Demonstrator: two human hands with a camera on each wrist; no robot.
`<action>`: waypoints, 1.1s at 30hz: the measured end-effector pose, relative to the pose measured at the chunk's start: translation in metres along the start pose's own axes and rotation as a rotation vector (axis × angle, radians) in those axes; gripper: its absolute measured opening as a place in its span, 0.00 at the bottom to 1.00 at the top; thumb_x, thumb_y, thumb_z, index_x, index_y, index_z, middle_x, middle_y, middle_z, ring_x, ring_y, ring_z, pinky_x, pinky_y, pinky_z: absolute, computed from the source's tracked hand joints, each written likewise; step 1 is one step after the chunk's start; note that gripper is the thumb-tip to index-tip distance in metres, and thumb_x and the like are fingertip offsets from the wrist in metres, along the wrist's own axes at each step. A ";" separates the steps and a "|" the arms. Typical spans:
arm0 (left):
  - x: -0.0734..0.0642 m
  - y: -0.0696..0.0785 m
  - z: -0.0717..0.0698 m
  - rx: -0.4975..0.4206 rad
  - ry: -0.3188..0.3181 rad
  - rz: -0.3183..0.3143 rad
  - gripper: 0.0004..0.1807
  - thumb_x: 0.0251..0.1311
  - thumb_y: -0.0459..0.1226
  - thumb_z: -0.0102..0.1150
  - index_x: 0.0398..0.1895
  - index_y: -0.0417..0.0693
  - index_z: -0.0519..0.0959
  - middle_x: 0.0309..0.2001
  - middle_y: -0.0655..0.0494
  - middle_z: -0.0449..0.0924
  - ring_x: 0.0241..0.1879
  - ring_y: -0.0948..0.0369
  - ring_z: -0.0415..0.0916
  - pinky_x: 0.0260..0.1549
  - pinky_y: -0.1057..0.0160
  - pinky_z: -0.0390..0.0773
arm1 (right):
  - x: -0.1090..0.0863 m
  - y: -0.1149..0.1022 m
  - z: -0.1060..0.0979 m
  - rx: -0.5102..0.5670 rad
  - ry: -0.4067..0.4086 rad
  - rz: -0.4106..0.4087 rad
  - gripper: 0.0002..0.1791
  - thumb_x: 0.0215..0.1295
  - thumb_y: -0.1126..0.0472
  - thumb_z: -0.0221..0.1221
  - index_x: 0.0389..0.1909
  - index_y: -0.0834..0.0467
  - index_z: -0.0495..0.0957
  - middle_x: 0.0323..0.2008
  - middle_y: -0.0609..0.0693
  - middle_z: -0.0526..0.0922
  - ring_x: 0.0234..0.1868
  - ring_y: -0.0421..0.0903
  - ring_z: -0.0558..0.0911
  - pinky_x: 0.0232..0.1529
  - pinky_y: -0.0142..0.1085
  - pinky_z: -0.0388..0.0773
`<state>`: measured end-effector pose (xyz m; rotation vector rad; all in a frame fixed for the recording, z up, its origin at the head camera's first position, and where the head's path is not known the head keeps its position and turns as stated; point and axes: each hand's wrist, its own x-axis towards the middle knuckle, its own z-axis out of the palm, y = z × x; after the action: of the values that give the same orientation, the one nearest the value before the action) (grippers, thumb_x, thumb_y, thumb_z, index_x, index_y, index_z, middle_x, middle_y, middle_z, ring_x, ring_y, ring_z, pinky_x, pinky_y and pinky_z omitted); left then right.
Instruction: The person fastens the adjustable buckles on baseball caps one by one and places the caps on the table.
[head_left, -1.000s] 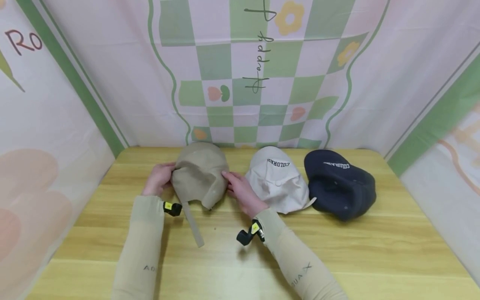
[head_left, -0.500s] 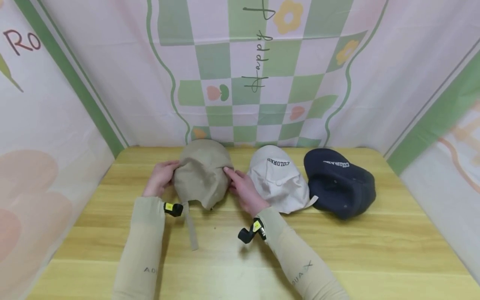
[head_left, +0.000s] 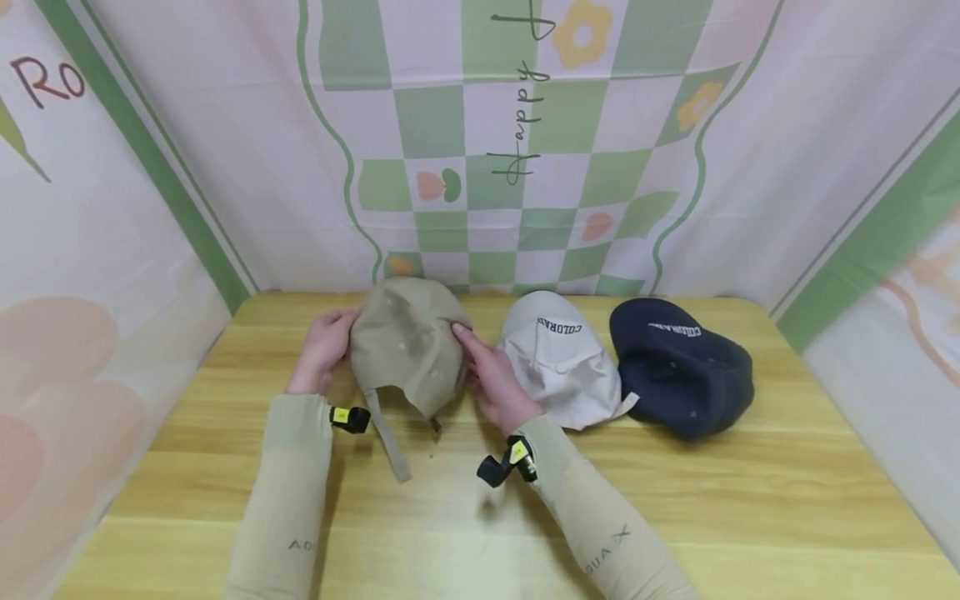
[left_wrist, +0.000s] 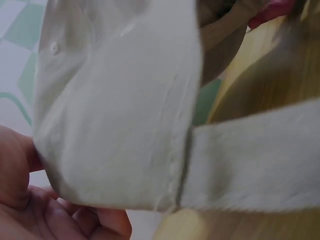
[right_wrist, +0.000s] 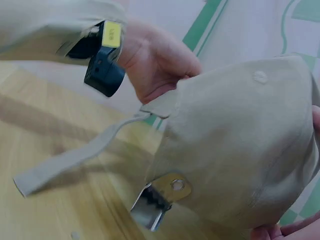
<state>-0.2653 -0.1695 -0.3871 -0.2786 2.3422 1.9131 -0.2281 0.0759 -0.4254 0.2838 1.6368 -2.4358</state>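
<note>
One khaki cap point(head_left: 408, 346) is held between left grip point(head_left: 322, 350) and right grip point(head_left: 497, 379).

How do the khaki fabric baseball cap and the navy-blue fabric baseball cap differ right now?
The khaki fabric baseball cap is held between the left hand and right hand; the navy-blue fabric baseball cap rests untouched on the wooden table.
The navy cap shows white lettering; none is visible on the khaki cap.
The khaki cap's strap dangles loose; no strap shows on the navy cap.
Both are single-coloured fabric.
</note>
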 end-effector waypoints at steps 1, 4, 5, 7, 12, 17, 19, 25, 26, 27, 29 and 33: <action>0.000 0.001 0.000 -0.005 -0.002 0.005 0.28 0.78 0.49 0.47 0.66 0.35 0.73 0.49 0.49 0.75 0.39 0.62 0.72 0.39 0.66 0.74 | 0.000 -0.001 0.000 0.017 -0.002 0.008 0.40 0.63 0.44 0.69 0.64 0.67 0.69 0.55 0.54 0.76 0.50 0.46 0.76 0.57 0.38 0.72; -0.001 0.005 0.001 -0.016 0.000 0.021 0.29 0.78 0.51 0.46 0.65 0.35 0.73 0.49 0.50 0.73 0.42 0.60 0.71 0.42 0.64 0.73 | 0.000 -0.002 0.000 0.058 -0.026 0.021 0.42 0.63 0.45 0.70 0.67 0.68 0.66 0.62 0.56 0.71 0.58 0.49 0.74 0.64 0.40 0.70; -0.002 0.006 0.001 -0.026 0.002 0.029 0.29 0.78 0.52 0.45 0.64 0.36 0.73 0.48 0.50 0.73 0.42 0.59 0.71 0.43 0.64 0.73 | 0.000 -0.002 0.000 0.067 -0.039 0.023 0.43 0.64 0.45 0.69 0.68 0.69 0.65 0.64 0.56 0.70 0.61 0.50 0.73 0.66 0.41 0.69; -0.002 0.007 0.002 -0.040 0.019 0.052 0.26 0.78 0.52 0.46 0.60 0.38 0.75 0.47 0.52 0.72 0.42 0.60 0.70 0.42 0.64 0.72 | -0.001 -0.003 0.000 0.086 -0.076 0.024 0.43 0.66 0.45 0.67 0.70 0.68 0.63 0.67 0.56 0.69 0.65 0.51 0.71 0.69 0.42 0.65; -0.003 0.010 0.009 -0.098 0.046 0.102 0.20 0.79 0.49 0.47 0.53 0.42 0.76 0.42 0.54 0.72 0.37 0.63 0.70 0.34 0.67 0.73 | -0.003 -0.004 0.000 0.131 -0.154 0.042 0.39 0.70 0.44 0.63 0.70 0.65 0.64 0.65 0.54 0.71 0.64 0.50 0.72 0.70 0.43 0.62; -0.005 0.012 0.016 -0.203 -0.044 0.114 0.21 0.80 0.45 0.46 0.65 0.41 0.71 0.48 0.53 0.73 0.42 0.62 0.74 0.40 0.66 0.79 | -0.008 -0.005 0.001 0.145 -0.157 0.055 0.32 0.67 0.51 0.67 0.63 0.66 0.69 0.60 0.55 0.75 0.58 0.49 0.76 0.66 0.42 0.68; -0.006 0.011 0.017 -0.218 -0.084 0.119 0.24 0.79 0.44 0.47 0.70 0.42 0.68 0.52 0.52 0.73 0.45 0.60 0.75 0.45 0.61 0.79 | -0.009 -0.005 0.001 0.155 -0.144 0.043 0.32 0.66 0.54 0.68 0.63 0.66 0.68 0.62 0.54 0.72 0.61 0.49 0.74 0.68 0.41 0.66; -0.007 0.010 0.019 -0.177 -0.225 0.178 0.37 0.72 0.32 0.50 0.81 0.56 0.54 0.62 0.40 0.71 0.55 0.49 0.75 0.58 0.45 0.75 | -0.008 -0.004 0.001 0.194 -0.111 -0.011 0.33 0.65 0.63 0.68 0.67 0.68 0.66 0.68 0.54 0.67 0.68 0.49 0.68 0.71 0.38 0.60; -0.008 0.011 0.020 -0.171 -0.249 0.195 0.39 0.70 0.30 0.50 0.82 0.57 0.52 0.63 0.38 0.70 0.56 0.47 0.75 0.58 0.44 0.75 | -0.008 -0.003 0.001 0.198 -0.111 -0.014 0.32 0.66 0.64 0.67 0.67 0.68 0.66 0.68 0.54 0.68 0.68 0.50 0.68 0.71 0.38 0.62; -0.008 0.011 0.020 -0.163 -0.268 0.211 0.42 0.68 0.28 0.50 0.82 0.58 0.51 0.64 0.37 0.69 0.57 0.46 0.74 0.58 0.43 0.75 | -0.008 -0.004 0.001 0.202 -0.107 -0.018 0.32 0.66 0.64 0.67 0.67 0.68 0.66 0.67 0.55 0.69 0.67 0.50 0.69 0.70 0.38 0.64; -0.009 0.012 0.022 -0.159 -0.295 0.233 0.44 0.67 0.25 0.51 0.82 0.59 0.50 0.67 0.37 0.67 0.59 0.45 0.72 0.57 0.42 0.76 | -0.009 -0.004 0.001 0.200 -0.090 -0.018 0.31 0.67 0.64 0.66 0.66 0.67 0.66 0.66 0.56 0.71 0.65 0.52 0.72 0.67 0.38 0.69; -0.010 0.013 0.025 -0.172 -0.301 0.231 0.42 0.68 0.23 0.51 0.82 0.57 0.53 0.67 0.36 0.68 0.61 0.45 0.72 0.57 0.45 0.77 | -0.010 -0.004 0.000 0.180 -0.047 -0.022 0.29 0.70 0.65 0.62 0.67 0.65 0.63 0.64 0.57 0.72 0.63 0.54 0.74 0.63 0.41 0.73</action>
<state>-0.2586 -0.1419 -0.3781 0.2622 2.0936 2.0887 -0.2194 0.0784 -0.4194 0.2342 1.4109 -2.5895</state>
